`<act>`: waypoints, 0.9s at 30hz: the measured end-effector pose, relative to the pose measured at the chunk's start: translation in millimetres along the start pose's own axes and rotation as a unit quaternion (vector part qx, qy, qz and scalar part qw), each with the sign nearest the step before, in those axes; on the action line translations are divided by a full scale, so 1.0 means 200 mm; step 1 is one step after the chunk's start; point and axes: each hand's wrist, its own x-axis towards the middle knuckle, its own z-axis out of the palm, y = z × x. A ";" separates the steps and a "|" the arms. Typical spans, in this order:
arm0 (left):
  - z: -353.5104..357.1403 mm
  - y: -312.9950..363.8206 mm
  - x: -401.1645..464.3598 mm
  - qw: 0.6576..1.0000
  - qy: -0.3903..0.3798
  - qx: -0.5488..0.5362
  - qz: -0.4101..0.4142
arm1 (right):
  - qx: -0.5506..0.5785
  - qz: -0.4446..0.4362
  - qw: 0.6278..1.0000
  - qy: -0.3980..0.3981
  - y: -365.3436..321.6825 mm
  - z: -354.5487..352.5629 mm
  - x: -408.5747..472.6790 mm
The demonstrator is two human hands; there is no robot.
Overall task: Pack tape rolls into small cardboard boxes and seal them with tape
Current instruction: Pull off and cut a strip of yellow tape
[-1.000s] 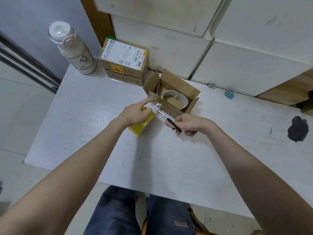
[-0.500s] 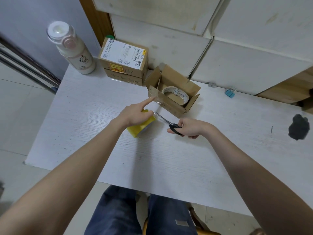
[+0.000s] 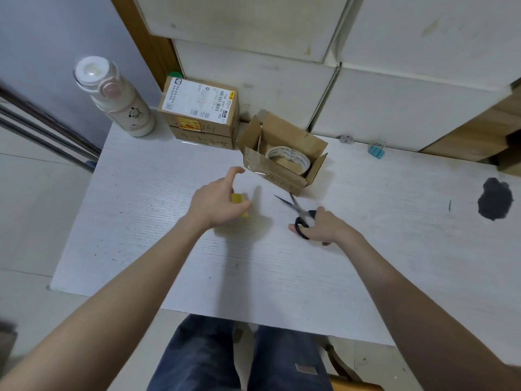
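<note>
A small open cardboard box (image 3: 284,180) stands on the white table (image 3: 282,277), its flaps up. Inside lies a tape roll (image 3: 290,160) with a white printed rim. A strip of clear tape clings to the box's front left corner. My left hand (image 3: 218,200) grips a yellow tape roll (image 3: 239,204) on the table, left of the box, with the index finger raised. My right hand (image 3: 321,227) holds black-handled scissors (image 3: 296,211) low on the table, blades apart and pointing toward the box.
Two sealed cardboard boxes (image 3: 200,114) are stacked at the back left, beside a white bottle (image 3: 112,97). A blue binder clip (image 3: 376,149) lies at the back right and a dark stain (image 3: 494,201) marks the right side. White panels rise behind the table.
My right hand drew the scissors back from the box's corner and lowered them to the table. My left hand pulled the yellow roll back from the box.
</note>
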 end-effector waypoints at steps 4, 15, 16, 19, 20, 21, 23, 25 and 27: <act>-0.08 -0.12 -0.01 0.999 0.046 -0.018 0.010 | -0.049 -0.032 0.998 0.016 0.02 0.03 -0.01; -0.01 -0.08 -0.03 0.995 -0.020 -0.054 0.085 | -0.174 -0.105 0.960 0.195 -0.15 0.11 -0.06; 0.01 -0.08 -0.04 0.995 -0.021 -0.041 0.086 | -0.168 -0.118 0.956 0.207 -0.17 0.10 -0.07; 0.08 -0.08 -0.06 0.997 -0.016 0.020 0.075 | -0.100 -0.201 0.929 0.294 -0.23 0.08 -0.11; 0.10 -0.09 -0.07 0.997 -0.022 0.041 0.066 | -0.068 -0.240 0.909 0.333 -0.27 0.07 -0.13; 0.11 -0.10 -0.08 0.997 -0.030 0.056 0.054 | -0.044 -0.274 0.886 0.372 -0.30 0.05 -0.14; 0.12 -0.12 -0.09 0.996 -0.049 0.067 0.033 | -0.029 -0.304 0.848 0.433 -0.37 0.01 -0.13; 0.10 -0.12 -0.08 0.997 -0.028 0.061 0.041 | -0.045 -0.283 0.844 0.452 -0.42 -0.03 -0.08; 0.02 -0.10 -0.03 0.995 0.065 0.037 0.069 | -0.068 -0.242 0.865 0.435 -0.45 -0.06 -0.01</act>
